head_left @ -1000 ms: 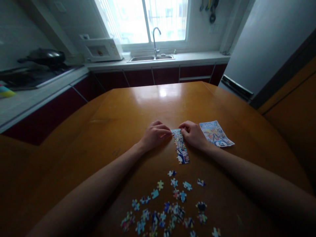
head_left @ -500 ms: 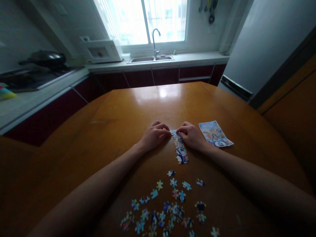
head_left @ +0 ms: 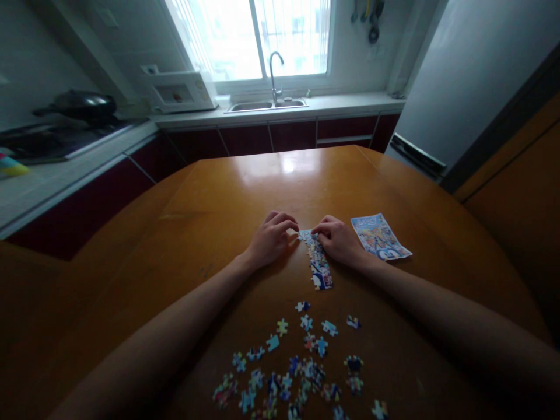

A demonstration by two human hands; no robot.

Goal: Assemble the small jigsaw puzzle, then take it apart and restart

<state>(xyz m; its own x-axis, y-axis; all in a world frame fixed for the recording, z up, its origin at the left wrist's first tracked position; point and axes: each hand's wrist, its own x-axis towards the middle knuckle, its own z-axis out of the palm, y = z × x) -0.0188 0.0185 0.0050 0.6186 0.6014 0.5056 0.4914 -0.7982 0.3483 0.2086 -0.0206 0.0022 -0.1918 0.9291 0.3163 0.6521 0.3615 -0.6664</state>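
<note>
A narrow strip of joined jigsaw pieces (head_left: 321, 268) lies on the wooden table, with small printed figures along it and dark blue and white at its near end. My left hand (head_left: 272, 238) rests at the strip's far left corner. Its thumb and forefinger are apart, and the fingertips are at a pale jigsaw piece (head_left: 302, 235) on that corner. From the right, my right hand (head_left: 336, 238) holds the strip's far end with curled fingers, covering part of its right edge. Many loose jigsaw pieces (head_left: 312, 370) lie scattered nearer to me.
To the right of my right hand lies a printed picture sheet (head_left: 380, 236). The wooden table (head_left: 262, 181) stretches toward a counter with a sink (head_left: 251, 107), a faucet and a white microwave (head_left: 181, 91). A pan (head_left: 85, 105) sits on the stove at left; a refrigerator (head_left: 485, 76) stands at right.
My left thumb and forefinger have parted and drawn slightly left, uncovering the pale piece at the strip's far left corner. My right hand stays nearly in place.
</note>
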